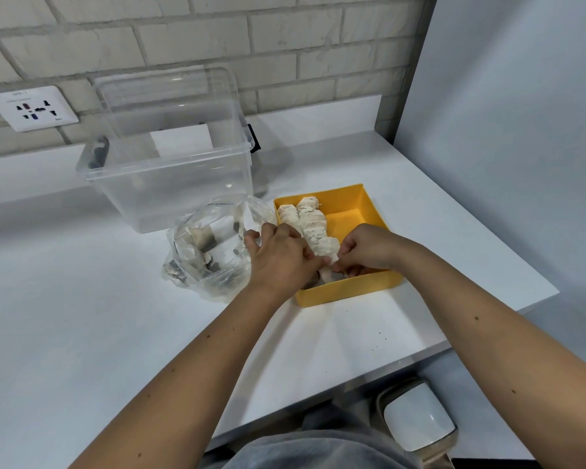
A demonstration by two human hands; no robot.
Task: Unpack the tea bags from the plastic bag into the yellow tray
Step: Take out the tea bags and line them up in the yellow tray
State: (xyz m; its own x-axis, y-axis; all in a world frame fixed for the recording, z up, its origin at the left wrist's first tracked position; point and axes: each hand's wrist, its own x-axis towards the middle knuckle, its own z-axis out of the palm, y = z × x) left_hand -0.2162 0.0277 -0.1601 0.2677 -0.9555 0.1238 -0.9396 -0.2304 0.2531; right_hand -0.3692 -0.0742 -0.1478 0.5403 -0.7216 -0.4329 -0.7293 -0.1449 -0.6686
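Tea bags in near-to-far rows in yellow tray, left hand and right hand fingers pinching them.

Your yellow tray is sitting near the desk's right edge, with two rows of pale tea bags lying along its left side. Your crumpled clear plastic bag is slumping just left of it, holding a few more.

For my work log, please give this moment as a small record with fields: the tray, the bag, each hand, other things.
yellow tray: holds two rows of tea bags
plastic bag: left of the tray, open, some tea bags inside
left hand: on the rows, hold unclear
right hand: pinches a tea bag at the near end
clear bin: behind the bag
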